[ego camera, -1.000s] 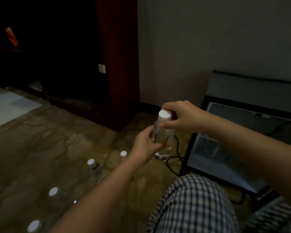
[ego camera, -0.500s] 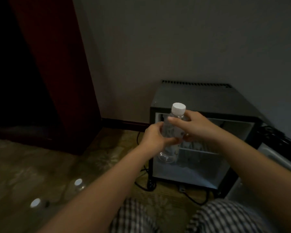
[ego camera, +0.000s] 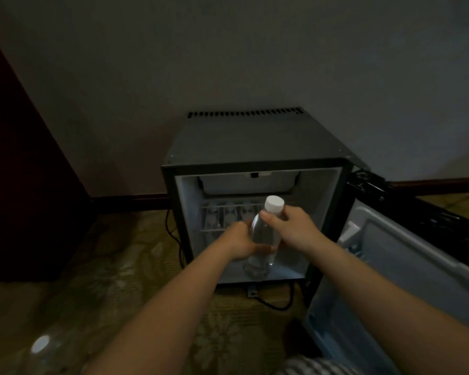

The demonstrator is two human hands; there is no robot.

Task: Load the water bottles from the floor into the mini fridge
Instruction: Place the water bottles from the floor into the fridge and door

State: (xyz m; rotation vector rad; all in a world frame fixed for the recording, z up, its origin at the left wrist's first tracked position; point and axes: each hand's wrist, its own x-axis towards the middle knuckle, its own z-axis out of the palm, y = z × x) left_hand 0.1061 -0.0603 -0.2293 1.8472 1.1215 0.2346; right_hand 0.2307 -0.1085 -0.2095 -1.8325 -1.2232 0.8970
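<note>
Clear plastic bottle (ego camera: 263, 236), white round cap, frame centre: gripped by left hand (ego camera: 240, 243) and right hand (ego camera: 293, 230); boxy open mini fridge (ego camera: 255, 147), patterned carpet (ego camera: 98, 280).

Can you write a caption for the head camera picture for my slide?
The left hand and right hand hold a water bottle before the open mini fridge.

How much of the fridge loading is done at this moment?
Done: the mini fridge has its door open. Shapes on its wire shelf may be bottles; too dim to tell. In hand: left hand and right hand hold one water bottle before the opening, not yet set down inside. Left: at least one capped bottle stands on the floor.
</note>
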